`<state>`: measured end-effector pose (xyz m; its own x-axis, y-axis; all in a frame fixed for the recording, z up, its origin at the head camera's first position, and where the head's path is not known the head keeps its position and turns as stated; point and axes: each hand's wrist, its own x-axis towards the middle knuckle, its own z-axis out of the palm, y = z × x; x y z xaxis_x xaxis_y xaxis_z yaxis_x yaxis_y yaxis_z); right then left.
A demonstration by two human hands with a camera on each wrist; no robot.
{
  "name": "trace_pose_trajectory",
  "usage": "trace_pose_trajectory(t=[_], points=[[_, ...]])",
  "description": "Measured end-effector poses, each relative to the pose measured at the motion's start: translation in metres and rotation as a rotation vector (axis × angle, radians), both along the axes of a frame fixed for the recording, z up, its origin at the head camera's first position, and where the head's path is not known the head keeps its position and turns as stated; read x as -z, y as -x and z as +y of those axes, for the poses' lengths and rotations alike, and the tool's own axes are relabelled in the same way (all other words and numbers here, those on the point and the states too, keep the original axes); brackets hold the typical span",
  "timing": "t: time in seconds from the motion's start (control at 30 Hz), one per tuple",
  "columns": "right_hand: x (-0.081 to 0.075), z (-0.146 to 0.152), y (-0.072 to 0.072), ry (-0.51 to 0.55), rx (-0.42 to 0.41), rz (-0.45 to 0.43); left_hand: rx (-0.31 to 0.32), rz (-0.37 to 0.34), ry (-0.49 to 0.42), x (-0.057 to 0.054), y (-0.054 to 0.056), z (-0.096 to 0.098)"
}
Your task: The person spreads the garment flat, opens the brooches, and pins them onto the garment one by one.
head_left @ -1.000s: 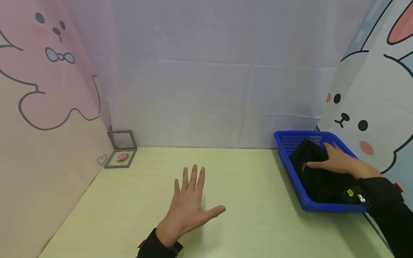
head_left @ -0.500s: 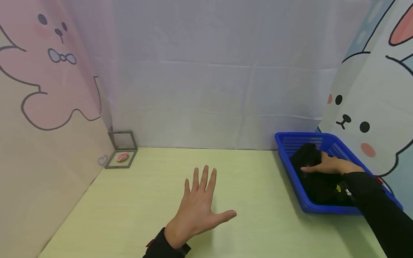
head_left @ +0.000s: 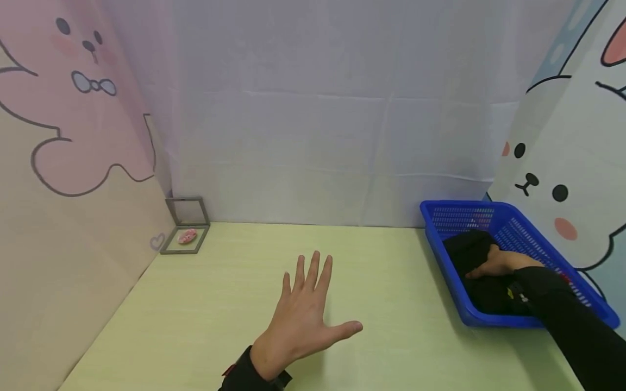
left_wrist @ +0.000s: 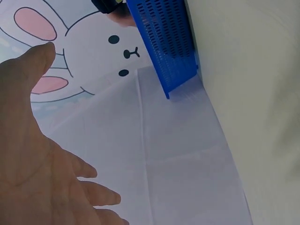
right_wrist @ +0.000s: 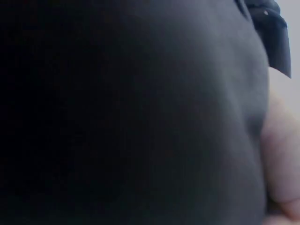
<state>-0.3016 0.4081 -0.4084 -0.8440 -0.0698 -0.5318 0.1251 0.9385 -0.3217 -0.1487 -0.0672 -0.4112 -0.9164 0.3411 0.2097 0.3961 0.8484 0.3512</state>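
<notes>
In the head view my left hand point(head_left: 298, 320) is held above the table with its fingers straight and spread, holding nothing. Its palm side and thumb appear in the left wrist view. My right hand point(head_left: 501, 262) is down inside a blue plastic basket point(head_left: 442, 274) at the right, gripping a soft black cloth point(head_left: 471, 243). Most of its fingertips are hidden in the cloth. Close up, the black cloth point(right_wrist: 140, 117) fills nearly the whole right wrist view, with my thumb point(right_wrist: 283, 159) along its right side. What kind of cloth item it is does not show.
A grey hinged frame point(head_left: 178, 252) stands opened at the table's back left, with a small pink object point(head_left: 187, 236) in its lower half. The pale yellow-green table point(head_left: 195, 315) meets a white curtain point(head_left: 303, 152) behind and printed cloth walls on both sides.
My right hand has gone deeper into the basket, from spread fingers over the black cloth to a grip on it. The cloth's top has sunk. My left hand has shifted slightly right.
</notes>
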Motion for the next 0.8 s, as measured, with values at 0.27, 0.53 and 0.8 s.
trace_pose_trajectory(t=[0.27,0.53,0.8], points=[[0.004,0.008,0.003,-0.027,0.016,-0.021,0.127,-0.105,0.065,0.003,0.000,0.032],[0.002,0.011,0.002,-0.051,0.000,0.004,0.240,-0.142,0.133,0.028,-0.013,0.055],[-0.002,0.015,0.003,0.034,-0.008,0.021,0.199,-0.110,0.118,0.040,-0.011,0.044]])
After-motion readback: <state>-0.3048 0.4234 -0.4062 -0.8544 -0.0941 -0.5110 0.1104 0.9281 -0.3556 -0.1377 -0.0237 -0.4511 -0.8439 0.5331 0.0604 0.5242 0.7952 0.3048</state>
